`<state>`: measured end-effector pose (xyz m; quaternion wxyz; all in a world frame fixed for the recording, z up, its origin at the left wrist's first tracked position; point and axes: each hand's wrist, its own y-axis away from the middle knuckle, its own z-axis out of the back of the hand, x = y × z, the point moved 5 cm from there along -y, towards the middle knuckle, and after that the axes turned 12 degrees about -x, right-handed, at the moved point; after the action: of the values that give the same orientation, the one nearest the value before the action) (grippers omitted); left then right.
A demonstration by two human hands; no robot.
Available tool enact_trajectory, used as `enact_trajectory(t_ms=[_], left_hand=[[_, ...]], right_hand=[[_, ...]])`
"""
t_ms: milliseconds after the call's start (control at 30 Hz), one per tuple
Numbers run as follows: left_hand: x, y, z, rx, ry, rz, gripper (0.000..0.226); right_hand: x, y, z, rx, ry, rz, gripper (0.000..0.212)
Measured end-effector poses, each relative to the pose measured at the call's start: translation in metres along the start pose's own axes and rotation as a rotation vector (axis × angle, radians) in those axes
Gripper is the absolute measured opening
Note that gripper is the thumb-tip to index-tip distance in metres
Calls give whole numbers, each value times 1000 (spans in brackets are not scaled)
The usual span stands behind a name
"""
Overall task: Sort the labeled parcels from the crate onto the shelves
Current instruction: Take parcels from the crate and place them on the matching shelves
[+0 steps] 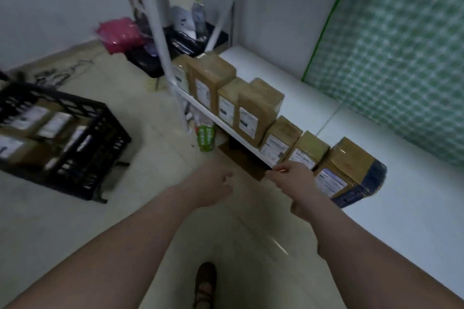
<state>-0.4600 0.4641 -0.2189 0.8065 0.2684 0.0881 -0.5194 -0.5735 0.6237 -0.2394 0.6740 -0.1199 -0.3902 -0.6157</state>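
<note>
Bare forearms (140,241), and a brown strapped shoe (206,283) on one foot.

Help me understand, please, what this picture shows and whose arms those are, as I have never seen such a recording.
There is no machine here. A person wears a camera on the head that looks forward and down, so the two bare arms are their own. This is the only view. The left hand hangs loosely curled and holds nothing. The right hand is at the front edge of the white shelf; blur hides whether it pinches anything. On that shelf a row of brown parcels stands upright, with white labels facing out. On the floor to the left sits the black crate, with more labelled parcels inside.
</note>
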Motion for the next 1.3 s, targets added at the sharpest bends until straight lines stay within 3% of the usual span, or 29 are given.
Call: enact_trajectory(t_ms=[167,300,433,567,700,1033,1300], left_hand=[[68,58,73,-220,64,157,45],[132,92,113,-291,141,253,43],[207,109,151,-350,202,304,43],[296,130,195,-373,229,355,43],[384,164,231,-425,241,476,40],[519,257,266,-633,381,703,32],[617,303,253,-657,549,895,35]], right_hand=[[114,38,-45,108,8,229,7],[182,74,-98,180,24,353,21],[247,93,-157,235,68,387,24],[311,111,-225,256,46,377,9],[367,143,-298,332,18,398,9],[438,189,-429,521,141,377,8],[428,186,-553,655,267,236,19]])
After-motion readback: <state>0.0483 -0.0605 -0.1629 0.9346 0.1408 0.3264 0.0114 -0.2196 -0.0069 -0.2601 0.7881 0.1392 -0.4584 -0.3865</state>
